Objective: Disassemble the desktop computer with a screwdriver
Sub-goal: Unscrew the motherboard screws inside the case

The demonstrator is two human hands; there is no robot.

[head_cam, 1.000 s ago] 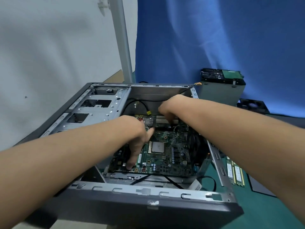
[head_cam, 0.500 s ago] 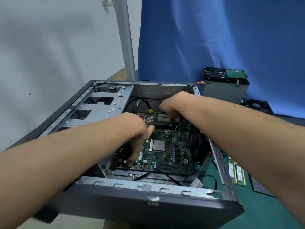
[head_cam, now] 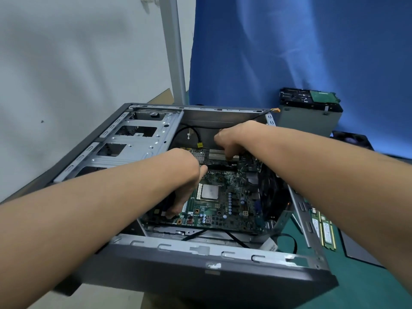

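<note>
The grey desktop case (head_cam: pixel 200 250) lies open on its side. Inside it sits the green motherboard (head_cam: pixel 225 204) with a bare silver chip in the middle. My left hand (head_cam: pixel 187 188) reaches down over the board's left edge, fingertips at the edge near the front and thumb lying on top. My right hand (head_cam: pixel 231 141) is at the board's far edge, its fingers curled down onto the white slots (head_cam: pixel 217 155). How firmly either hand grips the board is hidden by the hands. No screwdriver is in view.
The empty drive cage (head_cam: pixel 133 139) fills the case's left side, and loose black cables (head_cam: pixel 223 233) run along its front. At the back right a hard drive (head_cam: pixel 310 100) lies on a grey metal box (head_cam: pixel 307 121), beside a black fan (head_cam: pixel 350 139). Memory sticks (head_cam: pixel 323 230) lie on the green mat.
Both hands stay at the same spots on the motherboard. Only the view has shifted slightly, so the case sits a little further right in the frame.
</note>
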